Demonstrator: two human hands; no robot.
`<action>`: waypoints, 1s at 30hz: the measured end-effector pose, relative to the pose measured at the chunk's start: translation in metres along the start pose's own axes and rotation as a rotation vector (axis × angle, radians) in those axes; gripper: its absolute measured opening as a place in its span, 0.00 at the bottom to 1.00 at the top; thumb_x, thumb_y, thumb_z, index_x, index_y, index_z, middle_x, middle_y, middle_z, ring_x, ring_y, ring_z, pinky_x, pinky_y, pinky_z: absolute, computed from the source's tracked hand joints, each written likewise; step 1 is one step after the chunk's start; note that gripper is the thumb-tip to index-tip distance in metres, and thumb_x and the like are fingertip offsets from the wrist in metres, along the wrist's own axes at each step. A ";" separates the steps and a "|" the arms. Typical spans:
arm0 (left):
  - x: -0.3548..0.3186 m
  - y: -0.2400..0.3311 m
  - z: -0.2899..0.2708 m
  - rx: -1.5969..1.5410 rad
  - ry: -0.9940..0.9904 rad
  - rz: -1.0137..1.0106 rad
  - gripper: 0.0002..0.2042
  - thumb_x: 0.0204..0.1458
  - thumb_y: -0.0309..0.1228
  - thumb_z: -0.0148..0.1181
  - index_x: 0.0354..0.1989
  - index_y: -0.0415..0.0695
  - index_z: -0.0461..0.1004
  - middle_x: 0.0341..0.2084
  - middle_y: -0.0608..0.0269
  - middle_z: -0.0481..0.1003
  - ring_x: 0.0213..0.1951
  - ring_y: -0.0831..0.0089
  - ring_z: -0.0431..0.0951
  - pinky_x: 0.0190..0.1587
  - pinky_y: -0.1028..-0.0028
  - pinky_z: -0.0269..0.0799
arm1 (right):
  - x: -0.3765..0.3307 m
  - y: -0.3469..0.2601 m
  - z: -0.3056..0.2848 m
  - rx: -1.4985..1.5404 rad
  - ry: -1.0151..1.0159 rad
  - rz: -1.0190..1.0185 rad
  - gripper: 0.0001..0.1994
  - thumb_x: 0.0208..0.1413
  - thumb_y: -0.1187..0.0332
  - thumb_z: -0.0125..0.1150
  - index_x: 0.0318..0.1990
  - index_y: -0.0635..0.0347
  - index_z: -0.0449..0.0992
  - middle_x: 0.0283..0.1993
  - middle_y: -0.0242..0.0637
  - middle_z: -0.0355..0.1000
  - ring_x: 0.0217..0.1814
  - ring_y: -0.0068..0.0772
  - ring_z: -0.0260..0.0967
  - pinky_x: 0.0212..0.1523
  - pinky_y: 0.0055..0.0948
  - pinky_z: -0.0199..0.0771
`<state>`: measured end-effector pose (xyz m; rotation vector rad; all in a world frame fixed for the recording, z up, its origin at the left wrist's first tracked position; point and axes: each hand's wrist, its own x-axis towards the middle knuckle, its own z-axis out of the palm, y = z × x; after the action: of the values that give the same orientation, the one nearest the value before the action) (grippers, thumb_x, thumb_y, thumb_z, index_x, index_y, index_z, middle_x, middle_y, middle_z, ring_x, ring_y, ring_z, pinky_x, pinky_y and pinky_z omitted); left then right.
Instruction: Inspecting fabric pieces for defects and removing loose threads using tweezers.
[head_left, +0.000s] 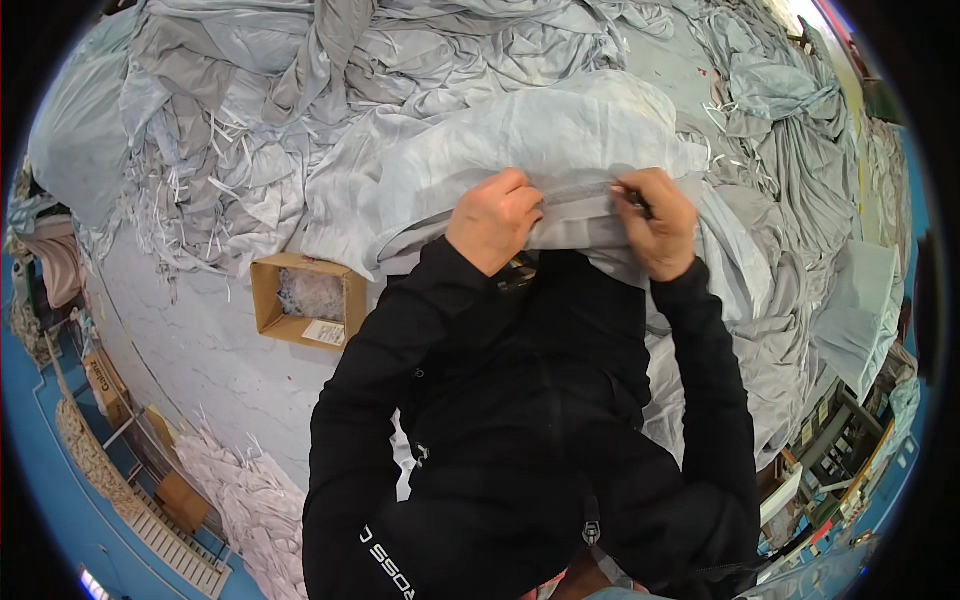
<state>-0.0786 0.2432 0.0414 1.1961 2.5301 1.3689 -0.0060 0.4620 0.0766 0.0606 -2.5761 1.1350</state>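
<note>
Pale grey-blue fabric (520, 135) lies bunched across my lap and spreads away in front of me. Along its near edge runs a darker narrow strip (575, 194), which looks like a zipper or seam. My left hand (495, 222) is closed on this edge, its fingers curled under and partly hidden. To its right, my right hand (658, 222) pinches at the other end of the strip, thumb and forefinger together. A small dark spot shows between its fingers; I cannot tell whether it is a thing or shadow.
An open cardboard box (355, 310) with clear plastic bits inside stands to my left on the marbled grey surface (200, 340). Heaps of grey fabric (430, 50) with white ties surround me ahead and right. Pinkish cloth (245, 500) lies at lower left, near a brown carton (107, 385).
</note>
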 end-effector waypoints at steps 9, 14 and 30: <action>-0.005 -0.019 0.032 0.195 -0.001 0.000 0.04 0.43 0.21 0.60 0.28 0.39 0.74 0.27 0.57 0.72 0.30 0.60 0.75 0.31 0.70 0.71 | -0.007 0.007 0.031 -0.066 0.108 0.029 0.08 0.45 0.82 0.64 0.34 0.62 0.75 0.31 0.38 0.70 0.28 0.31 0.69 0.30 0.24 0.68; -0.011 -0.021 0.008 -0.343 0.142 -0.379 0.02 0.50 0.22 0.56 0.27 0.39 0.72 0.22 0.62 0.73 0.22 0.73 0.72 0.25 0.77 0.67 | -0.007 0.008 0.032 -0.088 0.152 0.002 0.08 0.45 0.81 0.64 0.34 0.62 0.75 0.31 0.38 0.70 0.28 0.32 0.69 0.30 0.25 0.68; 0.005 -0.016 -0.020 -0.895 0.011 -0.568 0.02 0.59 0.24 0.47 0.33 0.41 0.63 0.22 0.58 0.73 0.18 0.73 0.70 0.20 0.76 0.64 | -0.006 0.006 0.034 -0.118 0.158 -0.010 0.09 0.45 0.80 0.64 0.35 0.61 0.75 0.31 0.38 0.70 0.28 0.35 0.69 0.30 0.26 0.68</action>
<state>-0.0990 0.2268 0.0437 0.2759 1.6468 1.9324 -0.0106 0.4408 0.0488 -0.0412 -2.4931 0.9421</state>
